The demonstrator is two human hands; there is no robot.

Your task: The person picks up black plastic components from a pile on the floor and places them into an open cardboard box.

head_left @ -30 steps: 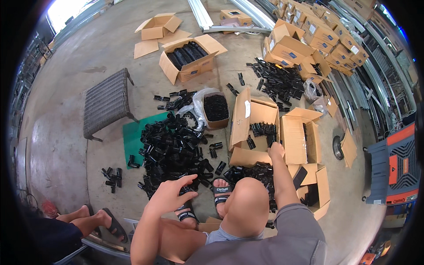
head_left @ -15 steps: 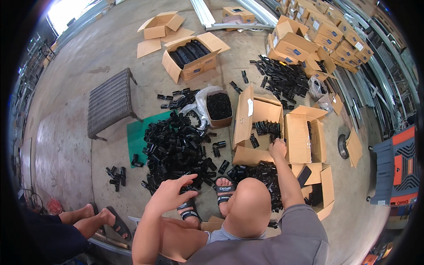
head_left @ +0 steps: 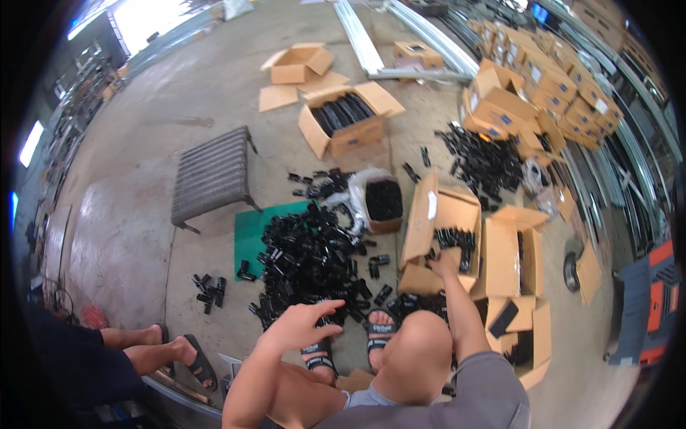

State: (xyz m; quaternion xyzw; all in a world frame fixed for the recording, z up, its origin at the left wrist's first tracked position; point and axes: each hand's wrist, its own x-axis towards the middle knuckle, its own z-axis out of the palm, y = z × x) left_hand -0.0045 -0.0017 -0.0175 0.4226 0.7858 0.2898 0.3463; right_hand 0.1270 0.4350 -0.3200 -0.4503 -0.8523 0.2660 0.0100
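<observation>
My right hand [head_left: 444, 264] reaches over the near side of an open cardboard box [head_left: 457, 207]. Its fingers close on a short black tubular fitting [head_left: 431, 254], partly hidden by the fingertips. Farther inside, more black fittings [head_left: 457, 240] stand in a row against the box's right side. My left hand [head_left: 304, 325] hovers with thumb and fingers apart, holding nothing, over the near edge of a large heap of black fittings [head_left: 307, 250]. A smaller heap [head_left: 414, 304] lies between my right foot and the box, partly covered by my knee.
A green sheet [head_left: 250, 232] shows under the heap's left side. Beyond it stand a woven stool [head_left: 214, 175] and a plastic-lined box [head_left: 384, 204] of small black parts. Open boxes [head_left: 500, 250] are at right. Another person's sandalled feet [head_left: 193, 357] are at lower left.
The whole view has swung, so the scene sits farther right and lower. My right hand has drawn toward the box's near left and closed on a fitting. My left hand stays open.
</observation>
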